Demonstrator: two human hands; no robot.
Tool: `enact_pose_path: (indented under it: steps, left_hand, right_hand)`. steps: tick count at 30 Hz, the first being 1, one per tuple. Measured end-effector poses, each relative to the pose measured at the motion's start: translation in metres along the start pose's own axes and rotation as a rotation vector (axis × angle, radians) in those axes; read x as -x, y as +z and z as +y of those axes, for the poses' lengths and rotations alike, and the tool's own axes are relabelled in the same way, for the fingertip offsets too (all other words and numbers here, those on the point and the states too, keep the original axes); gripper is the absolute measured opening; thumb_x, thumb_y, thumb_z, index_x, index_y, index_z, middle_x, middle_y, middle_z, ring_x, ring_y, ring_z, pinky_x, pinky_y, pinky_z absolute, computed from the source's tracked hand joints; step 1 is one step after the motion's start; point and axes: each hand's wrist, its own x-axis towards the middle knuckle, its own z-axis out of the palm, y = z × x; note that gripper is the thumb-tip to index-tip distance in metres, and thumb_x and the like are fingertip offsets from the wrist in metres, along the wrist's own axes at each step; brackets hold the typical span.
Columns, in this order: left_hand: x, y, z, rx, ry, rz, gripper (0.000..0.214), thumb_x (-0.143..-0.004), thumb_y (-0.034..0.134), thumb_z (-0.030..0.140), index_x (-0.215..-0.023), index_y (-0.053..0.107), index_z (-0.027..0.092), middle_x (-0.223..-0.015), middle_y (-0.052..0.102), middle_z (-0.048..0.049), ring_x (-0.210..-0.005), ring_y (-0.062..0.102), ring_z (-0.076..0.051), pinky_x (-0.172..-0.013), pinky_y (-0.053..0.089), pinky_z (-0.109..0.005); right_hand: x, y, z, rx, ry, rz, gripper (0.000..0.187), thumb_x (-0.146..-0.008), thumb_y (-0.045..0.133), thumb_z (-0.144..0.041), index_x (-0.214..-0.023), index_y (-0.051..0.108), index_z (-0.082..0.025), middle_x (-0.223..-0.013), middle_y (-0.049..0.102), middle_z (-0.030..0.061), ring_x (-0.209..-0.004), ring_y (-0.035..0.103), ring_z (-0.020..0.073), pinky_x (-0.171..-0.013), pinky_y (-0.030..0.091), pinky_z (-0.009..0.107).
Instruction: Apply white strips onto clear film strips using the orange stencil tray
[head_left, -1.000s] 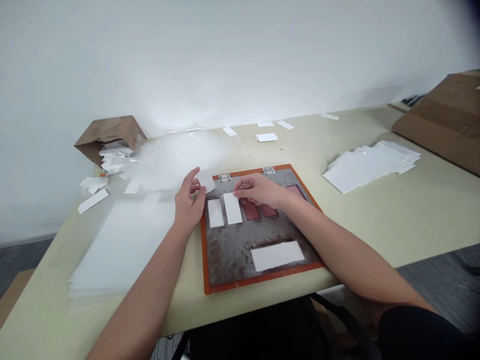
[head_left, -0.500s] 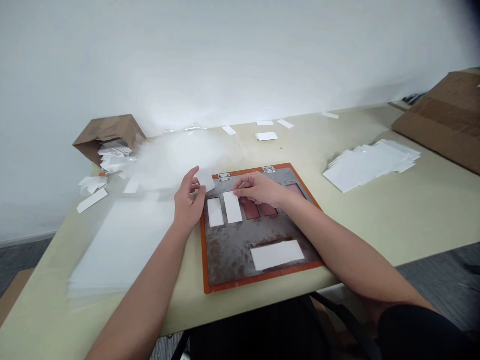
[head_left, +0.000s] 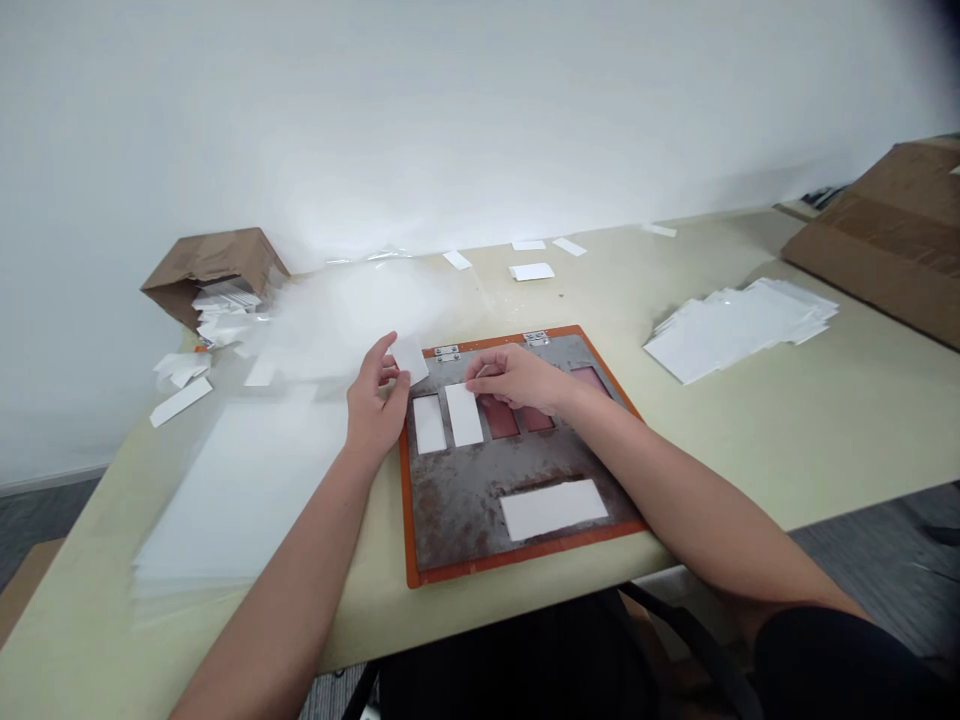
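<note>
A rusty grey metal template plate (head_left: 480,480) with an orange rim lies in front of me. White cards fill its two left slots (head_left: 465,415) and a wide lower slot (head_left: 553,508); the slots to the right show red. My left hand (head_left: 377,400) rests at the plate's left edge and pinches a small white card (head_left: 411,358) between thumb and fingers. My right hand (head_left: 517,378) hovers over the upper slots with its fingers curled together by the top of the second card; what they pinch I cannot make out.
A stack of clear plastic sheets (head_left: 240,490) lies to the left. A tipped brown carton (head_left: 214,265) spills white cards at the far left. A pile of white sheets (head_left: 739,325) sits at the right, a large cardboard box (head_left: 892,240) beyond it. Loose cards (head_left: 532,271) lie near the wall.
</note>
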Motion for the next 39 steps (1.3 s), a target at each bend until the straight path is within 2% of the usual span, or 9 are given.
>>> enact_pose_path:
  steps: [13,28,31,34,39]
  left_hand:
    - [0.0007,0.0002,-0.0017,-0.006,0.013,0.007,0.051,-0.087,0.060,0.027,-0.137,0.051,0.030,-0.099,0.060,-0.0014,-0.083,0.062,-0.013,-0.086,0.054,-0.033]
    - [0.0000,0.0008,0.0001,-0.025,0.029,0.010,0.051,-0.086,0.059,0.027,-0.136,0.052,0.029,-0.098,0.061,-0.0017,-0.082,0.062,-0.014,-0.088,0.053,-0.035]
    - [0.0000,0.0009,-0.0005,-0.016,0.020,0.007,0.051,-0.086,0.059,0.028,-0.136,0.051,0.028,-0.098,0.060,-0.0016,-0.082,0.062,-0.014,-0.087,0.053,-0.034]
    - [-0.0002,0.0008,-0.0012,-0.006,0.017,0.002,0.051,-0.086,0.059,0.028,-0.136,0.051,0.029,-0.098,0.060,-0.0013,-0.082,0.062,-0.013,-0.088,0.052,-0.034]
    - [-0.0003,0.0006,0.0001,-0.004,0.016,-0.001,0.051,-0.086,0.059,0.027,-0.137,0.051,0.029,-0.097,0.060,-0.0008,-0.083,0.062,-0.013,-0.088,0.052,-0.033]
  right_hand:
    - [-0.0025,-0.0018,0.0038,0.003,-0.011,-0.001,0.012,-0.078,0.071,-0.029,-0.077,0.062,-0.021,-0.062,0.054,-0.0047,-0.050,0.039,0.0054,-0.043,0.025,0.019]
    - [0.0002,-0.0001,0.0019,0.044,-0.020,-0.004,0.007,-0.082,0.065,-0.026,-0.080,0.062,-0.020,-0.064,0.056,-0.0034,-0.050,0.040,0.0067,-0.044,0.028,0.021]
    - [-0.0023,-0.0006,0.0050,0.152,-0.096,0.029,0.006,-0.082,0.064,-0.025,-0.080,0.064,-0.020,-0.066,0.060,-0.0025,-0.054,0.046,0.0083,-0.052,0.035,0.023]
    - [-0.0039,-0.0003,0.0066,0.304,-0.196,0.090,0.005,-0.082,0.064,-0.023,-0.079,0.067,-0.020,-0.077,0.066,0.0004,-0.070,0.056,0.0117,-0.067,0.042,0.025]
    - [-0.0031,0.0030,0.0064,0.400,-0.225,0.143,0.006,-0.083,0.063,-0.022,-0.079,0.068,-0.020,-0.082,0.067,0.0007,-0.078,0.059,0.0133,-0.073,0.042,0.027]
